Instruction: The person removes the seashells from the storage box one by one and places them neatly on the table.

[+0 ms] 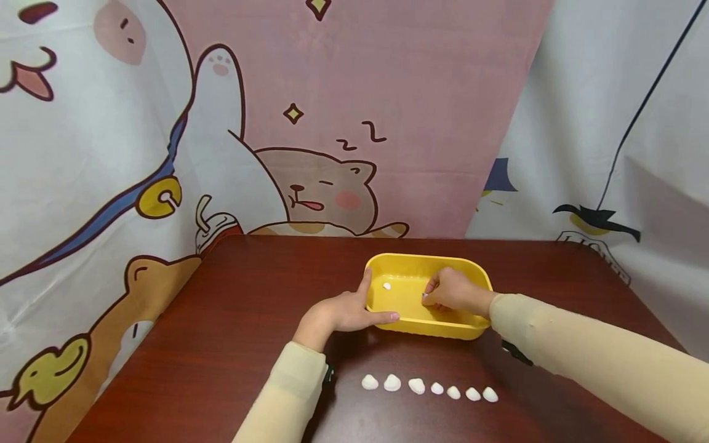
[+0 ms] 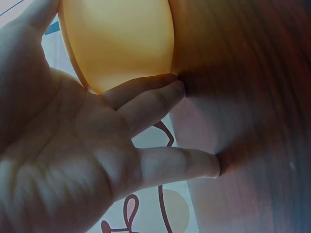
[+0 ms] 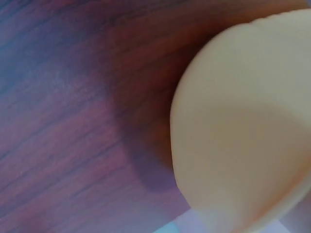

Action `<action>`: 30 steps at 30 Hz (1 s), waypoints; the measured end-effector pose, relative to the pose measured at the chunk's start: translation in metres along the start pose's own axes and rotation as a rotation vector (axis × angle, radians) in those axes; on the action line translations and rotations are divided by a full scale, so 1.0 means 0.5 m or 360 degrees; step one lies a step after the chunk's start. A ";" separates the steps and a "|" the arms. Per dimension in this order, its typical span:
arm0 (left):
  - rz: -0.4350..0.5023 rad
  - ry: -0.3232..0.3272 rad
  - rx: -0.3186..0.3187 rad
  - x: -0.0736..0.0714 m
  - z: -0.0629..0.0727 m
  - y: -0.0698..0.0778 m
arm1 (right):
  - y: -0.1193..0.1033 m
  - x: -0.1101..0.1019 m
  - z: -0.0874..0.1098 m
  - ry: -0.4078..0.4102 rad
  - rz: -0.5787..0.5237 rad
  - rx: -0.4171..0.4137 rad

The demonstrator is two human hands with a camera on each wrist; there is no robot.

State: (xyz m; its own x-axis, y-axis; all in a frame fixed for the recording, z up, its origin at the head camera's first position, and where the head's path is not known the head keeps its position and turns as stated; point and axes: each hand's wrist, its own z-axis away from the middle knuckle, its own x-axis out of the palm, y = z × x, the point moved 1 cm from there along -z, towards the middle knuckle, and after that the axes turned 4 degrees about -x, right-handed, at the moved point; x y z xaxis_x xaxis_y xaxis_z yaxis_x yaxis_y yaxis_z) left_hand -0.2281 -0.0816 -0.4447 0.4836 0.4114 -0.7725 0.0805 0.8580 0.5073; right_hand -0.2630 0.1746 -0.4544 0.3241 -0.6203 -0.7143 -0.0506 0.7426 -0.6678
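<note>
Pinching a small pale piece [image 1: 424, 296] near the middle of the yellow tray [image 1: 432, 328], the right hand [image 1: 453, 289] extends over the tray's right end. The left hand [image 1: 346, 311] – fingers spread – touches its left end. One white shell [image 1: 386, 286] lies inside, toward that end. The tray sits nearer the desk's [image 1: 288, 277] far edge – seven white shells [image 1: 437, 388] form a row before its near side.

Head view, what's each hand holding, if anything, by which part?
The right hand apparently pinches a small pale thing; by which part is unclear. The left hand only touches the yellow tray at its left end.
</note>
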 end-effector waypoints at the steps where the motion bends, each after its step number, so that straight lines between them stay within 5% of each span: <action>1: -0.0001 -0.0001 0.0002 0.000 0.000 0.000 | -0.003 -0.004 0.003 -0.0013 -0.0005 0.0002; 9: 0.0002 -0.0010 0.0011 0.003 0.001 0.000 | -0.013 -0.029 0.010 -0.0078 -0.0173 0.0029; 16: -0.0002 -0.0007 0.0004 0.004 0.003 0.004 | -0.023 -0.074 0.037 0.0020 -0.0349 -0.0044; 24: 0.0024 -0.0004 0.0004 0.005 0.002 0.003 | -0.071 -0.116 0.194 0.0235 -0.0061 -0.0290; 30: 0.0036 0.0009 0.0010 0.004 0.006 0.003 | -0.065 -0.109 0.296 0.0292 -0.0202 -0.0338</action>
State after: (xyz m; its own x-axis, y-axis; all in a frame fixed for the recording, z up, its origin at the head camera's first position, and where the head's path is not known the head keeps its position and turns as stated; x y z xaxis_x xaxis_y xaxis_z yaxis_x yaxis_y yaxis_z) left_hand -0.2245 -0.0803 -0.4446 0.4804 0.4327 -0.7629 0.0747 0.8465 0.5272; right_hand -0.1392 0.2216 -0.3627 0.1653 -0.7544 -0.6352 -0.2233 0.5988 -0.7692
